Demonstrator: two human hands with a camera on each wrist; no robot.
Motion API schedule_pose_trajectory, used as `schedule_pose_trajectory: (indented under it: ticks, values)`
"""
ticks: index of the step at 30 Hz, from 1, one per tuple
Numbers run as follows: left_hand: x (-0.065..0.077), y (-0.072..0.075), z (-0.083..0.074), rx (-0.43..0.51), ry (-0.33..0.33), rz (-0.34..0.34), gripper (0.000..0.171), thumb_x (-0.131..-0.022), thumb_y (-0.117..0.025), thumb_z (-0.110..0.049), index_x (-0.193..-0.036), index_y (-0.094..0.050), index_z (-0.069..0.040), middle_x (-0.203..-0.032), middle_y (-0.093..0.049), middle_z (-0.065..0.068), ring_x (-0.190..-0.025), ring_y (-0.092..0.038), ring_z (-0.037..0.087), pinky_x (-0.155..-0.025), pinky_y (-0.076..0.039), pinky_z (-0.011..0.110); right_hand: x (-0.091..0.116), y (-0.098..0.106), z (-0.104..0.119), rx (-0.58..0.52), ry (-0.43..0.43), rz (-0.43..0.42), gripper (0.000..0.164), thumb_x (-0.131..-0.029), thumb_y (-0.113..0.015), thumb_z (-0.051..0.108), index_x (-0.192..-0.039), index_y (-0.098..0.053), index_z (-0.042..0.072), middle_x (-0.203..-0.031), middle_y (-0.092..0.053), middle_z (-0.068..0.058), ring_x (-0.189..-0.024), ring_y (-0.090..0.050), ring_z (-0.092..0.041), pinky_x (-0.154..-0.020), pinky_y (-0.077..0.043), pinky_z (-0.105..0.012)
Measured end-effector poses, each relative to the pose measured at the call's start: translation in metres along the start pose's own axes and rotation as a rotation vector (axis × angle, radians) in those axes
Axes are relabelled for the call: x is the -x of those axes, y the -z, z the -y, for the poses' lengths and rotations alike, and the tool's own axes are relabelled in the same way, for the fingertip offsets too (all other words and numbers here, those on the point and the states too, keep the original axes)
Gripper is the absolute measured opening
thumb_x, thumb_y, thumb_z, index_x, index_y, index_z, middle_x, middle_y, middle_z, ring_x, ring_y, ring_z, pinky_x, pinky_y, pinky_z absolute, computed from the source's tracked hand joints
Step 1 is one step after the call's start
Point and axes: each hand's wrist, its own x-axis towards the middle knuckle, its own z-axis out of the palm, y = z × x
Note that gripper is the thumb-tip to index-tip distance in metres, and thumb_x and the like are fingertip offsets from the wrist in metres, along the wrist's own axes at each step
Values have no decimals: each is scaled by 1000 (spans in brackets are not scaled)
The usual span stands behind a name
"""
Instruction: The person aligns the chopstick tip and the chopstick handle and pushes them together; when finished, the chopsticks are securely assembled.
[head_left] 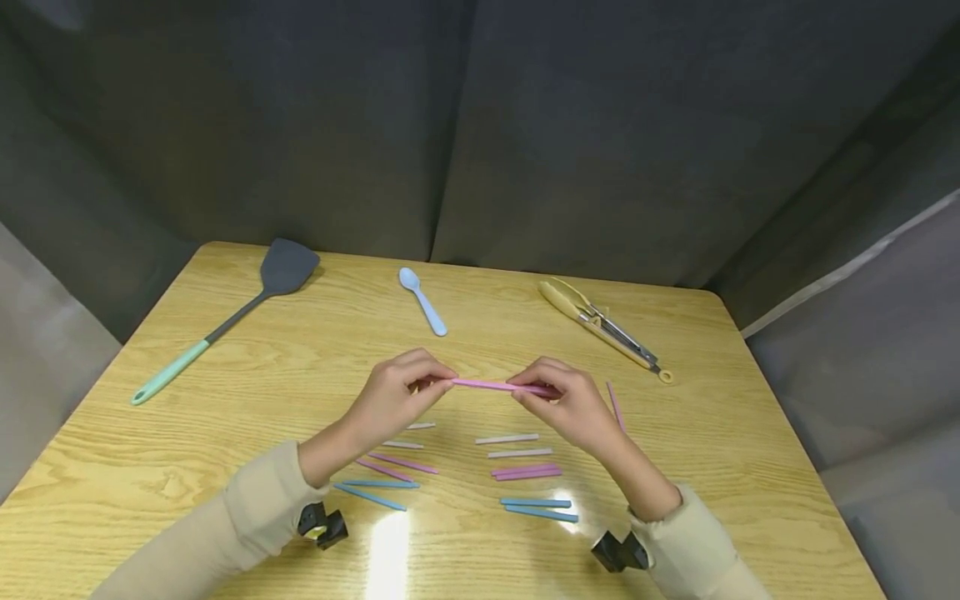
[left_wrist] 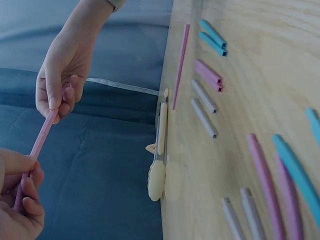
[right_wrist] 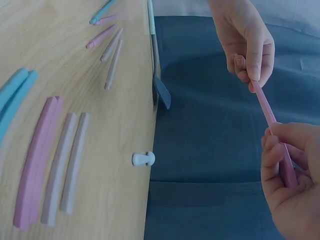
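Pink stick [head_left: 483, 385], pinched by both the left hand [head_left: 395, 393] and the right hand [head_left: 568, 404], could drop and nudge the white sticks [head_left: 507, 438] askew if either grip loosens.

Sleeves, two, long: left sleeve [head_left: 217, 525] and right sleeve [head_left: 705, 554], pale beige, plain, softly creased; right cuff [head_left: 663, 515] gathered at the edge. Left wrist unit [head_left: 333, 531]: black, angular, two blocky parts. Right wrist unit [head_left: 607, 552]: black, likewise blocky. Left hand [head_left: 397, 390], right hand [head_left: 566, 400]: bare.
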Motion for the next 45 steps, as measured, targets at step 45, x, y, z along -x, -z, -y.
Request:
schedule_pose_trajectory:
  ticks: [45]
  values:
    - [10, 14, 55, -141, 263, 289, 22, -84, -60, -3, -105, -61, -5, -103, -54, 8, -84, -54, 21, -61, -45, 23, 107, 67, -86, 380, -635, 7, 17, -82, -58, 5, -95, -58, -6, -73, -56, -5, -59, -53, -16, -48, -40, -25]
